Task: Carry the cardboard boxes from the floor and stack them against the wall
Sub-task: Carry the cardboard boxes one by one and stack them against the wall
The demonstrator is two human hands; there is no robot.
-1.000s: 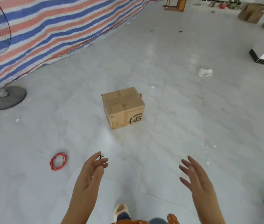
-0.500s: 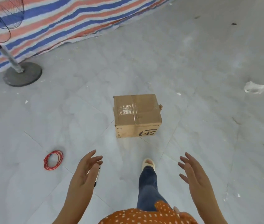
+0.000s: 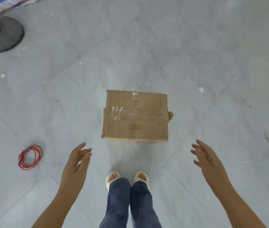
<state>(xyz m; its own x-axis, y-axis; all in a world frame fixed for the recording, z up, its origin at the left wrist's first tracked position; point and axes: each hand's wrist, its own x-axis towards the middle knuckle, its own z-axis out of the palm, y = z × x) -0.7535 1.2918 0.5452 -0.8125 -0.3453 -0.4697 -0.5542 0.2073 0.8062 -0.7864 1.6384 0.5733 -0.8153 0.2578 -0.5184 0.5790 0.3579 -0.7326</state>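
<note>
head view: the person has walked right up to the cardboard box (image 3: 135,116), which now lies on the floor (image 3: 212,46) just ahead of both feet (image 3: 127,177), seen almost straight from above so that only its taped top and a sliver of the near side show. half a second ago it was further off, with one leg mid-stride; a second ago it sat well out in the room with its printed side facing the camera. now the feet stand together, so i judge the walk is over and the bend and grasp come next.

the left hand (image 3: 77,159) and the right hand (image 3: 207,157) reach forward on either side of the box, near its close corners but apart from it. the fingers (image 3: 196,148) of both are spread and loosely straight, holding nothing, much as in the earlier pictures, though the dark thing seen at the left hand before is not visible now.

the red wire coil (image 3: 30,157) lies left of the left hand. the fan base (image 3: 2,37) has slid to the upper left corner, with a strip of striped tarp (image 3: 0,4) above it. no wall or stack is in view, so nothing shows as carried yet.
</note>
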